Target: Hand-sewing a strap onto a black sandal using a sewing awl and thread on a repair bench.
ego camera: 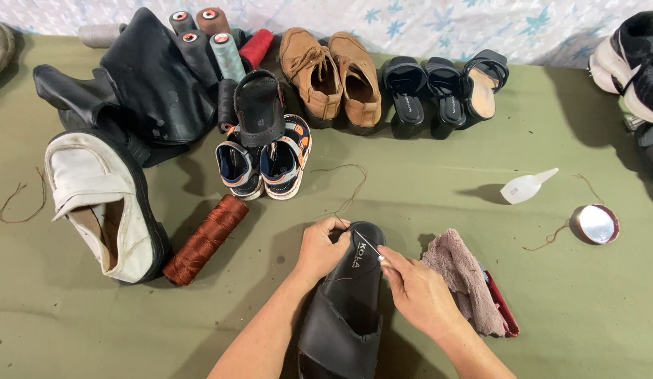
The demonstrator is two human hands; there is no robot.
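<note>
Head view: L hand (321,247) grips black slide sandal (347,302) at heel end; R hand (417,291) pinches needle (367,244) (thread (344,189) trailing), sandal long axis toward wearer.

This is a shoe-repair workplace, a cobbler's spot. A bench (586,309) covered in green cloth carries many unrelated pairs and single shoes: tan lace-ups (332,76), black heeled sandals (445,91), children's sandals (263,158), a worn white shoe (102,203). Spools of heavy thread (207,238) and cones of thread (214,42) lie beside folded black leather (154,77), a small glue bottle (526,187) and an open round tin (595,224).
</note>
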